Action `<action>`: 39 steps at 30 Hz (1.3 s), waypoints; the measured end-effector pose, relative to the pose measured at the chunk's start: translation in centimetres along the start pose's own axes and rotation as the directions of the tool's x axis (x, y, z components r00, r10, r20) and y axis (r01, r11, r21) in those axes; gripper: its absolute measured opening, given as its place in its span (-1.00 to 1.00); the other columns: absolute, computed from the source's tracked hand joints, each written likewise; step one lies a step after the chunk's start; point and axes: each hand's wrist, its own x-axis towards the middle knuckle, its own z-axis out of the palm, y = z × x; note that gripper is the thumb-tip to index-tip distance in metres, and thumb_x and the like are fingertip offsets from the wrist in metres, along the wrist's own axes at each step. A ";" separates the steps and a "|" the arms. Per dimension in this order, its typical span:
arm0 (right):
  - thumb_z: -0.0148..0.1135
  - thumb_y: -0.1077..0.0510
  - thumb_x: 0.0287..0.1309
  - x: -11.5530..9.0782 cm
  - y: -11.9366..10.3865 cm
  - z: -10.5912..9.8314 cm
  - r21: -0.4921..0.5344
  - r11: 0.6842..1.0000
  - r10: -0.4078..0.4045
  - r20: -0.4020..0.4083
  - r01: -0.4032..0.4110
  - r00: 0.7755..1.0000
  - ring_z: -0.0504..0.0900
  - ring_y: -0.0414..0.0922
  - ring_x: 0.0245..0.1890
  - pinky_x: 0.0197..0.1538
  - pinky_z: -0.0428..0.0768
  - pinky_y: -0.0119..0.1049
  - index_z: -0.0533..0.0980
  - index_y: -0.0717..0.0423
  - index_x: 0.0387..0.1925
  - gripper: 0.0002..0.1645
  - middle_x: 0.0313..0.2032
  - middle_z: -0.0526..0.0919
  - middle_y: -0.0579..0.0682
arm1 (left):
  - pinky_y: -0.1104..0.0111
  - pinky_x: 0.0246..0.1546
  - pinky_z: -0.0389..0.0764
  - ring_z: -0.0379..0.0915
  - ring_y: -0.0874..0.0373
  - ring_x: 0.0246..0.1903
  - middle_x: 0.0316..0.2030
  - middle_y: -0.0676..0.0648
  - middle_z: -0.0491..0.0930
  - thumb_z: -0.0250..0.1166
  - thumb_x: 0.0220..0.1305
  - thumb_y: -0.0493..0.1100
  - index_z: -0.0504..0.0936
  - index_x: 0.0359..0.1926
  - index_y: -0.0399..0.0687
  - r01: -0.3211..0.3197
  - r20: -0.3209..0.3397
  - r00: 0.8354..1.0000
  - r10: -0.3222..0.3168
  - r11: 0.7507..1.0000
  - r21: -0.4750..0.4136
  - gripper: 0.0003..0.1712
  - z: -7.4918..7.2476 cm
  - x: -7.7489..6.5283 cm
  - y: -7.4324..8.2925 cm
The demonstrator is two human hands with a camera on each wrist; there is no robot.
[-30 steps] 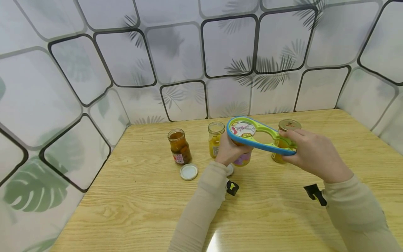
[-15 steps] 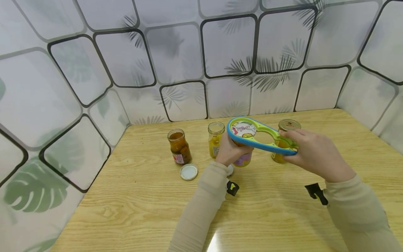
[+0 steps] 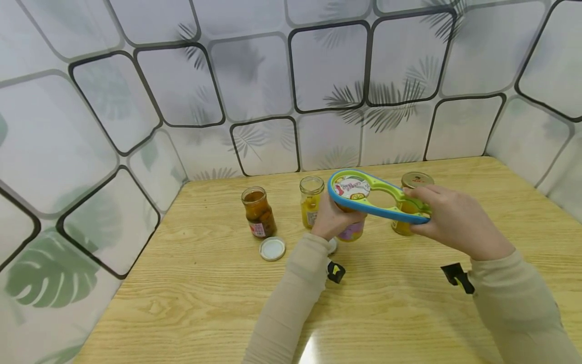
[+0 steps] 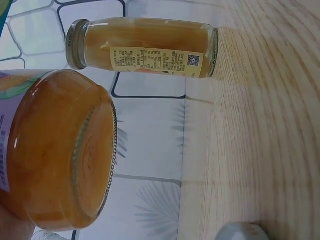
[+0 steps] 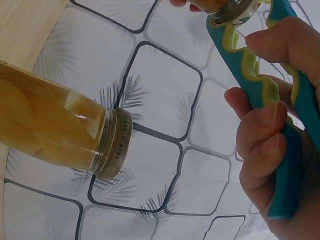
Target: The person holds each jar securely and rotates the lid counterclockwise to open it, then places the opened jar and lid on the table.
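Observation:
In the head view my left hand (image 3: pixel 334 217) grips an orange-filled jar (image 3: pixel 351 231) with a purple label, lifted off the table. Its base faces the left wrist camera, where the jar (image 4: pixel 60 155) shows clear of the wood. A blue and green jar opener (image 3: pixel 386 212) lies around its patterned lid (image 3: pixel 350 187). My right hand (image 3: pixel 459 220) has its fingers curled round the opener's handles. Seen from the right wrist, the opener's wavy inner teeth sit against the lid, and the fingers of my right hand (image 5: pixel 270 130) wrap the handles.
A closed jar of yellow fruit (image 5: pixel 50 120) stands behind the opener. To the left are an open jar of yellow fruit (image 3: pixel 311 205) and an open dark amber jar (image 3: pixel 260 215). One loose lid (image 3: pixel 273 248) lies before them, another lid (image 3: pixel 333 245) beside my left wrist.
Almost nothing differs. My right wrist has shifted very slightly to the right, while the opener, the jar and my left hand hold their places.

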 end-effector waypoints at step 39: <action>0.45 0.30 -0.52 0.0 0.6 0.0 0.036 0.999 -0.014 0.016 0.013 1.000 0.49 -0.12 -0.56 -0.58 0.43 -0.25 0.50 0.27 -0.21 -0.40 -0.37 0.58 0.12 | 0.42 -0.10 0.42 0.42 0.28 -0.21 -0.17 -0.13 0.52 0.30 -0.23 -0.52 0.39 0.00 -0.27 0.124 0.064 0.991 -0.121 0.991 -0.052 -0.37 -0.1 -0.5 2.7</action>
